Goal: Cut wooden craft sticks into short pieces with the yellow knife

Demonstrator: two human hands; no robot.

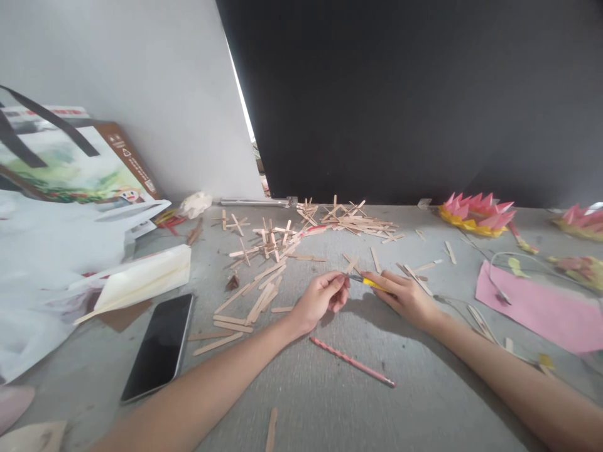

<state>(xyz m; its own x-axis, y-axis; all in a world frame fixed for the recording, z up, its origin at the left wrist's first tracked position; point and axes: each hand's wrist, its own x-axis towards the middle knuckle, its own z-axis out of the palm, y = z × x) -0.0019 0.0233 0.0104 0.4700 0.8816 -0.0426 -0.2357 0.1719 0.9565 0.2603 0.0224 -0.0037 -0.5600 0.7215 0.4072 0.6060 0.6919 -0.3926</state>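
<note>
Both my hands meet near the middle of the grey tabletop. My right hand (407, 298) is closed around a yellow-handled tool (372, 285) whose narrow grey metal end points left; its exact kind is hard to make out. That metal end reaches the fingertips of my left hand (323, 298), which are pinched together. Whatever sits in that pinch is too small or hidden to name. Loose wooden craft sticks (264, 301) lie just left of my left hand. Below the hands is a red-and-white patterned pencil (353, 362), lying at a slant.
Crossed-stick pieces (271, 242) and a stick pile (360, 223) lie farther back. At left are a phone (159, 348), a white plastic bag (56, 270) and a printed bag (70, 163). Pink paper (537, 307), a cable (492, 270) and a pink-and-yellow paper flower (475, 216) are at right.
</note>
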